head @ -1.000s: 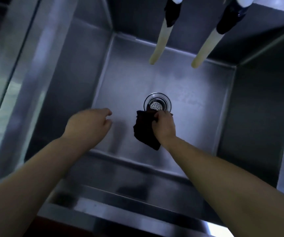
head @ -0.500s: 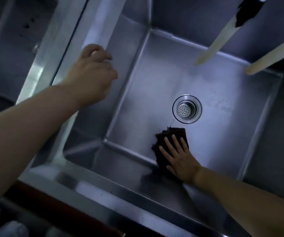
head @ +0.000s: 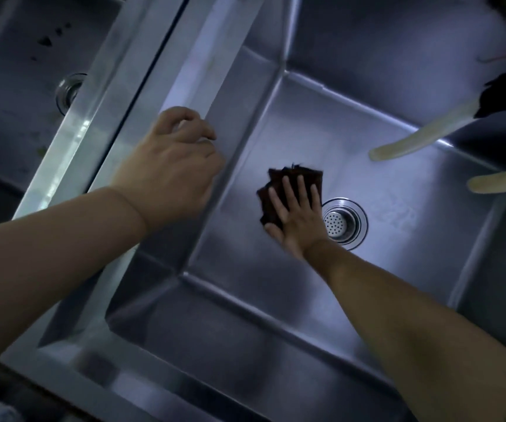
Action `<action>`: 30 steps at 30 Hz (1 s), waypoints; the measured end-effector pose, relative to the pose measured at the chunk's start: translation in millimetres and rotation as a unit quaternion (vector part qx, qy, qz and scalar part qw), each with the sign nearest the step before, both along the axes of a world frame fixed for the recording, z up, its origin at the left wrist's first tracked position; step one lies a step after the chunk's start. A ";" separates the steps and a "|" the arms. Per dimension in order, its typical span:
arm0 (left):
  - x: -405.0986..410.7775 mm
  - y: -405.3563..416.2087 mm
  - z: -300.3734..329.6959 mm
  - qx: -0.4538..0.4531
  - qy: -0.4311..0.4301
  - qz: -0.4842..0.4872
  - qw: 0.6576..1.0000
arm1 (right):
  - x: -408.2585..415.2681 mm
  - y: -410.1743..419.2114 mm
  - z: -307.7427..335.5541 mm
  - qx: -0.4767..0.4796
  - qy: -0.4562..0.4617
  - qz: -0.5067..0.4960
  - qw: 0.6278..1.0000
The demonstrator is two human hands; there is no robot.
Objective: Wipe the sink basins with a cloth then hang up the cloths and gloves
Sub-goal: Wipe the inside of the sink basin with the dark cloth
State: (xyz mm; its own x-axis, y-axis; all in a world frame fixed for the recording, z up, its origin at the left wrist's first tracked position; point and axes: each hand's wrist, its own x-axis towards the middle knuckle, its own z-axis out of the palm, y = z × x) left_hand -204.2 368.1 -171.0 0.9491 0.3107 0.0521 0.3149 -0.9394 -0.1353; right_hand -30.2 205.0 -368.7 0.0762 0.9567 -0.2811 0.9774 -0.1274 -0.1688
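Steel basin (head: pixel 398 190) gleaming; right hand (head: pixel 295 214) is pressing a limp, light cloth (head: pixel 279 184) flat beside the drain (head: pixel 343 222), fingers spread; left hand (head: pixel 169 166) is hovering, loosely curled, empty.

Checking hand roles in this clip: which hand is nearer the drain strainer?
Right. The right hand presses the dark cloth flat on the basin floor right beside the drain strainer. The left hand is up by the divider rim, well off.
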 end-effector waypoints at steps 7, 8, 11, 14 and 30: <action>-0.2 0.2 -2.8 0.012 -0.005 -0.011 1.000 | 85.1 18.5 -1.2 -0.023 -0.053 -0.161 0.985; 0.5 0.6 -2.8 0.014 -0.006 -0.011 1.000 | 94.8 10.5 0.9 -0.021 -0.048 -0.190 0.980; 0.6 -0.9 -3.4 0.026 -0.002 -0.016 1.000 | 109.5 -27.8 7.7 -0.022 -0.029 -0.263 0.964; -0.7 -1.3 -3.2 0.034 -0.002 -0.022 0.999 | 99.8 -73.6 15.0 -0.044 -0.016 -0.294 0.955; 3.2 -2.9 0.4 0.047 0.012 -0.022 0.999 | -42.9 -88.5 7.2 -0.021 0.031 0.033 0.999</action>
State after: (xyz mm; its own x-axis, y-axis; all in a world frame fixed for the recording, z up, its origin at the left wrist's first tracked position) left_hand -201.0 365.3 -170.6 0.9631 0.2634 0.0553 0.2690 -0.9351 -0.2309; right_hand -73.1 116.5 -361.5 -0.0062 0.9460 -0.3242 0.9716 -0.0710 -0.2257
